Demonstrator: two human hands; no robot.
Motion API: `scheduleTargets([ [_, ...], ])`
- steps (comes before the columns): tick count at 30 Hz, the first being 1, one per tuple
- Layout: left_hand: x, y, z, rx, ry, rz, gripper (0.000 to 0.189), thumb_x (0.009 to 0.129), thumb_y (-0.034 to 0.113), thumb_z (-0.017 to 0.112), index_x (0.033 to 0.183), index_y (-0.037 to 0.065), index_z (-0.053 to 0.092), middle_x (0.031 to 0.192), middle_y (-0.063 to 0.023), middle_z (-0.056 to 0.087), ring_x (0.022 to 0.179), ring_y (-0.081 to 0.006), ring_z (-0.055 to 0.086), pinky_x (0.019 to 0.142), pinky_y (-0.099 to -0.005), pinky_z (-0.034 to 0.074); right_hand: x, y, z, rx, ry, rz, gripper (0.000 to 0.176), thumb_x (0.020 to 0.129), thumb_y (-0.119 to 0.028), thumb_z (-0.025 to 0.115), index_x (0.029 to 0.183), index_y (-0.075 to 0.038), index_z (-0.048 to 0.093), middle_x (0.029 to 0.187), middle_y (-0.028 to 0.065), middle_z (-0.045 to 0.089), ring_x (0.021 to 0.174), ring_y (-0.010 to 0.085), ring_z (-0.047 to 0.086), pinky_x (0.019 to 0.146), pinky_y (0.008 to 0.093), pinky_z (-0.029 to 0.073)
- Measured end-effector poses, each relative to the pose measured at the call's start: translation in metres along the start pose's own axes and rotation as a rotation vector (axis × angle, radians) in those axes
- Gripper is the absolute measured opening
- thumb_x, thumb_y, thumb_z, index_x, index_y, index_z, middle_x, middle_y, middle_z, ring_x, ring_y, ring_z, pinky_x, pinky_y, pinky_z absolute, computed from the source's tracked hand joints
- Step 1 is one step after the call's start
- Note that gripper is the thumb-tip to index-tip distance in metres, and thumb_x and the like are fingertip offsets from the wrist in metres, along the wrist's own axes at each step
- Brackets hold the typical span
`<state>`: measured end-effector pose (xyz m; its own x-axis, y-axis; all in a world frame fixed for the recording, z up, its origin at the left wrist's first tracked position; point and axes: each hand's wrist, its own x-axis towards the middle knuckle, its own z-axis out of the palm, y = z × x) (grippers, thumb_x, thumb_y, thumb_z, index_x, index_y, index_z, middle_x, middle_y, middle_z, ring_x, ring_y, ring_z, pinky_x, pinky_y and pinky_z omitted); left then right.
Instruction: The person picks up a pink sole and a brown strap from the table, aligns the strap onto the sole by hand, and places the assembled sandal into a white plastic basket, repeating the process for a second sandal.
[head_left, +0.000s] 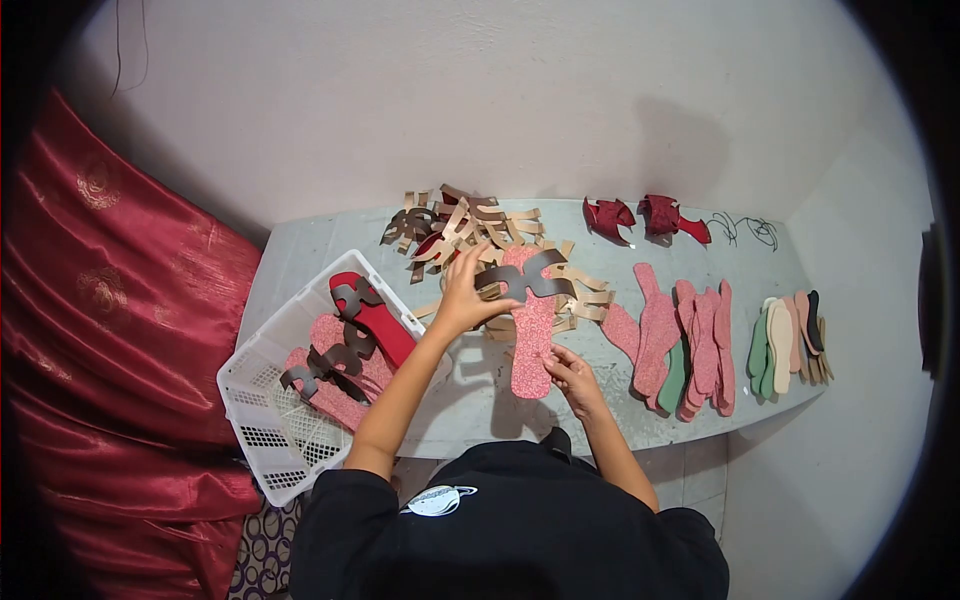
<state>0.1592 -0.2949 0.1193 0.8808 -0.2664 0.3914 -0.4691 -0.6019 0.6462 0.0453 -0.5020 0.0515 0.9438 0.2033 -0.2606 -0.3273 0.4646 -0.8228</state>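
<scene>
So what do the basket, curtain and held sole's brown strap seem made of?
The basket looks like white moulded plastic, judging by its grid of holes. The curtain seems a satiny fabric: glossy folds, gold motifs. The strap could be leather or imitation leather: smooth, with a slight sheen.

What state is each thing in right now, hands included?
Left hand, gripping the pink insole near its dark strap
Right hand, pinching the insole's plain end
Pink insole, held, dark strap across it
White basket, uncovered, part-filled
Loose straps, heaped
Spare pink insoles, overlapping
Mixed-colour insoles, overlapping
Black cords, loosely looped
Red pieces, lying near the wall
Red curtain, hanging in folds
</scene>
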Motion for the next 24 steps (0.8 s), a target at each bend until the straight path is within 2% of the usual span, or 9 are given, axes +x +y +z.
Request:
scheduleTargets([
  [3, -0.04, -0.021, 0.021, -0.225, 0.197, -0.086, 0.099, 0.055, 0.028, 0.081, 0.132, 0.006, 0.023, 0.126, -0.0198, 0.036, 0.116, -0.027, 0.039, 0.096, -0.0385, 0.033, -0.007, 0.003, 0.001, -0.005, -0.01, -0.009, 0.04, 0.08, -0.009, 0.059, 0.117, 0.001, 0.046, 0.095, 0.0023, 0.057, 0.085, 0.0074, 0.054, 0.075, 0.021, 0.043],
  [4, -0.053, -0.022, 0.029, -0.624, 0.159, -0.313, 0.094, 0.062, 0.018, 0.078, 0.132, 0.004, 0.018, 0.123, -0.0193, 0.039, 0.11, -0.0241, 0.045, 0.092, -0.0343, 0.038, -0.008, 0.003, 0.002, 0.008, -0.002, -0.013, 0.04, 0.08, -0.008, 0.06, 0.117, 0.001, 0.046, 0.095, 0.0024, 0.057, 0.086, 0.0075, 0.054, 0.076, 0.0213, 0.043],
  [5, -0.065, -0.023, 0.035, -0.626, 0.158, -0.32, 0.094, 0.062, 0.018, 0.078, 0.132, 0.004, 0.018, 0.123, -0.0193, 0.039, 0.11, -0.0241, 0.045, 0.092, -0.0343, 0.038, -0.01, 0.002, 0.004, 0.021, 0.005, -0.017, 0.04, 0.079, -0.007, 0.06, 0.117, 0.001, 0.046, 0.096, 0.0024, 0.056, 0.087, 0.0077, 0.053, 0.076, 0.0215, 0.043],
  [7, -0.079, -0.008, 0.032, -1.114, 0.177, -0.633, 0.094, 0.064, 0.018, 0.077, 0.132, -0.001, 0.014, 0.122, -0.0175, 0.04, 0.109, -0.0238, 0.044, 0.089, -0.0321, 0.039, -0.015, 0.002, 0.007, 0.024, 0.006, -0.008, 0.041, 0.079, -0.007, 0.06, 0.117, 0.001, 0.046, 0.097, 0.0026, 0.056, 0.087, 0.0079, 0.053, 0.076, 0.0216, 0.043],
  [8, -0.082, 0.002, 0.03, -1.176, 0.208, -0.678, 0.07, 0.073, 0.01, 0.069, 0.127, -0.001, 0.026, 0.109, -0.0123, 0.052, 0.096, -0.0179, 0.054, 0.082, -0.026, 0.044, -0.017, 0.002, 0.009, 0.027, 0.003, -0.006, 0.041, 0.079, -0.006, 0.06, 0.117, 0.001, 0.046, 0.098, 0.0028, 0.055, 0.088, 0.0082, 0.053, 0.076, 0.0217, 0.043],
  [11, -0.094, -0.004, 0.03, -1.429, 0.127, -0.787, 0.041, 0.078, 0.008, 0.062, 0.115, 0.003, 0.042, 0.099, -0.0076, 0.058, 0.087, -0.0105, 0.058, 0.073, -0.021, 0.049, -0.021, 0.004, 0.013, 0.017, -0.02, -0.004, 0.041, 0.079, -0.007, 0.059, 0.118, 0.001, 0.046, 0.098, 0.003, 0.055, 0.09, 0.0086, 0.053, 0.077, 0.0215, 0.043],
  [12, -0.096, 0.002, 0.03, -1.487, 0.186, -0.762, 0.026, 0.08, 0.007, 0.06, 0.104, 0.004, 0.051, 0.093, -0.0046, 0.059, 0.082, -0.0106, 0.059, 0.072, -0.0192, 0.05, -0.023, 0.004, 0.015, 0.015, -0.02, 0.002, 0.041, 0.079, -0.007, 0.059, 0.118, 0.001, 0.046, 0.098, 0.003, 0.055, 0.09, 0.0086, 0.053, 0.077, 0.0215, 0.043],
  [18, -0.097, 0.028, 0.041, -1.627, 0.511, -0.836, 0.02, 0.079, 0.015, 0.064, 0.094, 0.008, 0.053, 0.092, -0.003, 0.059, 0.085, -0.0093, 0.057, 0.074, -0.02, 0.047, -0.022, 0.003, 0.021, -0.069, -0.057, -0.012, 0.042, 0.079, -0.008, 0.06, 0.118, 0.001, 0.046, 0.097, 0.0029, 0.055, 0.09, 0.0091, 0.052, 0.08, 0.0237, 0.042],
  [24, -0.087, 0.031, 0.042, -1.501, 0.589, -0.848, 0.011, 0.081, 0.019, 0.062, 0.087, 0.012, 0.055, 0.084, 0.0017, 0.06, 0.076, -0.0068, 0.056, 0.062, -0.019, 0.042, -0.019, 0.01, 0.025, -0.087, -0.08, -0.027, 0.042, 0.079, -0.009, 0.061, 0.117, 0.001, 0.048, 0.095, 0.0024, 0.055, 0.088, 0.009, 0.051, 0.08, 0.0241, 0.042],
])
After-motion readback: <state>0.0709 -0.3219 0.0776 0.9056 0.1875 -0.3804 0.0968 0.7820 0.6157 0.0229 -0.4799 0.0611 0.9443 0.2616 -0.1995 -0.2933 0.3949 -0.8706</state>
